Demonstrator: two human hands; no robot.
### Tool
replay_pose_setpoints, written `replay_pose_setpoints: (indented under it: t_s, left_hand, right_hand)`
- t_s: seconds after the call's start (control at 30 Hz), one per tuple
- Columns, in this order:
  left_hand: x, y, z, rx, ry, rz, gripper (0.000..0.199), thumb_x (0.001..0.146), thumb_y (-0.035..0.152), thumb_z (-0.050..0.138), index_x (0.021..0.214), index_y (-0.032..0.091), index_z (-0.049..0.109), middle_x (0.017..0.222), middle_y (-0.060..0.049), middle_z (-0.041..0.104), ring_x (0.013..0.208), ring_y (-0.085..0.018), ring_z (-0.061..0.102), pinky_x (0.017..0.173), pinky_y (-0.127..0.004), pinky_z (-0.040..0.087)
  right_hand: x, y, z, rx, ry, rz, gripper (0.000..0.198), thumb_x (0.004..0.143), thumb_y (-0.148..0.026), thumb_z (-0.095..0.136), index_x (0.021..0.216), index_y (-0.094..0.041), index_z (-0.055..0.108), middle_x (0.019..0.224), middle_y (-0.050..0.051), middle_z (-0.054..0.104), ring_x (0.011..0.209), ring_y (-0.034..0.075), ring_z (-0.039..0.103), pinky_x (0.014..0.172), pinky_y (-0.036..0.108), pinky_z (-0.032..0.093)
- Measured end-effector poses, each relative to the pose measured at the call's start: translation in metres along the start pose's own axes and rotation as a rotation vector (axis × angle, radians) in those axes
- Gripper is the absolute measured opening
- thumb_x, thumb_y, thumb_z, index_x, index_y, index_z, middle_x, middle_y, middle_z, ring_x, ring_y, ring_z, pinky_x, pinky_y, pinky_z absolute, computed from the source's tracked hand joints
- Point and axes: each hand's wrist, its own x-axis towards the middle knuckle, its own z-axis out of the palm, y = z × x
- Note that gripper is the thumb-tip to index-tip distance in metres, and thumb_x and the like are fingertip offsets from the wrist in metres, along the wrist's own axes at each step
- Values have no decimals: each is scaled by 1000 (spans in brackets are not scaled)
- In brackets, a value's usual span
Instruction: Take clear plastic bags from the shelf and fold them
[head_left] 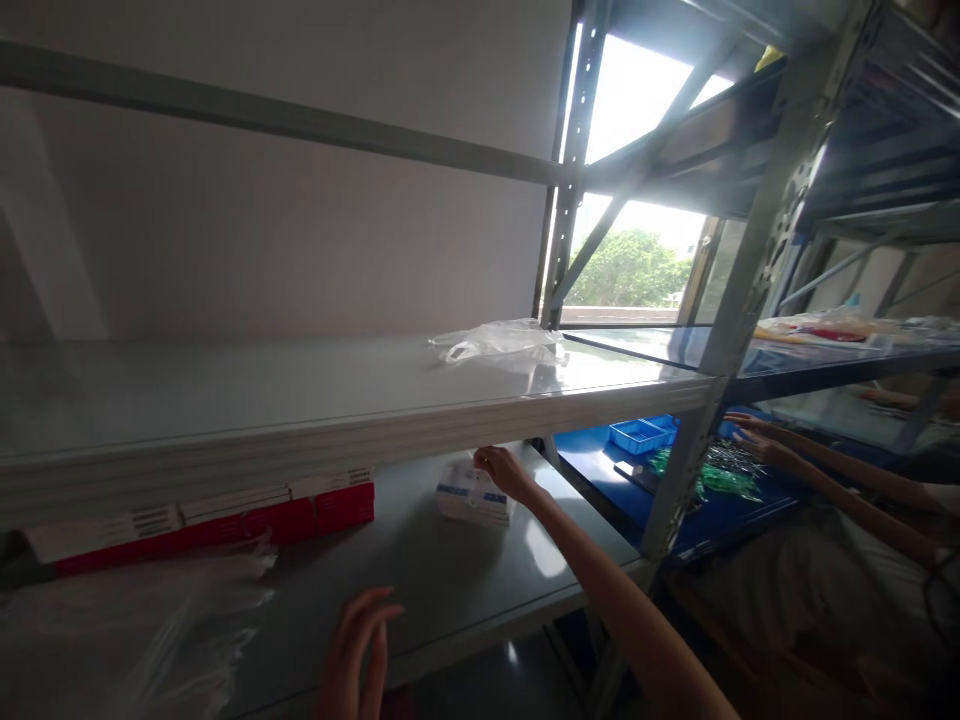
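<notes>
On the lower shelf, a small stack of white boxes with blue markings sits under the upper shelf's front beam. My right hand reaches in at its top right side with fingers curled together; what they pinch, if anything, is too small to make out. Near the front edge of the same shelf my left hand hovers with fingers apart and nothing in them. To its left lie clear plastic bags, in front of a row of red and white boxes.
A crumpled clear plastic bag lies on the upper shelf. A metal upright stands right of my forearm. Beyond it, a co-worker's hands are over green bags and dark small parts, beside blue trays.
</notes>
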Motion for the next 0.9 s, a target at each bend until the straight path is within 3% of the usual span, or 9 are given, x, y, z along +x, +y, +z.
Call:
replay_pose_setpoints:
  t_s: [0.13,0.23,0.33,0.5,0.63,0.77,0.83,0.9]
  left_hand:
    - [62,-7,5,178,-27,203,27,90,40,49,105,26,66,109,-7,66,105,-25,62,94,-44,50]
    - [89,-12,8,312,-286,236,27,87,30,55,113,23,62,115,-7,65,110,-25,60,97,-43,47]
    - [97,-13,5,449,-490,179,28,83,22,62,111,20,63,110,-8,68,104,-24,63,92,-37,49]
    - [94,-12,-16,595,-451,16,10,81,20,64,88,20,71,92,-6,73,91,-22,66,84,-31,46]
    - [82,-34,-40,399,-209,-135,14,81,31,63,76,19,69,82,-4,72,79,-19,66,77,-28,46]
    - [55,-58,-53,14,262,-315,29,80,42,59,88,15,65,86,-7,69,81,-21,64,72,-31,50]
    - [41,-54,-53,24,554,-268,32,83,40,56,104,16,60,107,-11,64,98,-23,61,80,-34,50]
    - [32,-37,-50,166,709,-43,34,86,34,54,117,18,51,124,-13,54,115,-24,52,91,-39,46]
  right_hand:
    - [-13,-57,13,52,-131,-217,20,93,-21,48,92,-17,68,93,6,70,83,17,63,80,27,43]
    - [-20,-100,30,117,-199,-322,21,93,-19,49,93,-18,70,92,6,71,84,16,64,81,26,44]
    - [-25,-130,49,215,-188,-352,23,93,-17,49,94,-20,72,91,5,71,85,16,65,83,27,44]
    - [-32,-137,65,440,-34,-245,14,86,-20,60,83,-19,73,82,4,70,74,15,63,73,25,45]
    - [-52,-106,63,603,215,4,17,82,-31,60,79,-18,70,80,5,69,75,17,63,73,29,46]
    - [-91,-66,64,834,472,436,35,76,-48,58,85,-15,65,75,7,67,68,20,62,66,32,48]
    - [-109,-63,65,789,612,598,39,79,-50,52,93,-14,62,82,8,66,67,19,61,64,33,48]
    - [-118,-77,61,630,707,552,35,86,-44,44,100,-15,59,93,11,65,74,19,61,67,33,48]
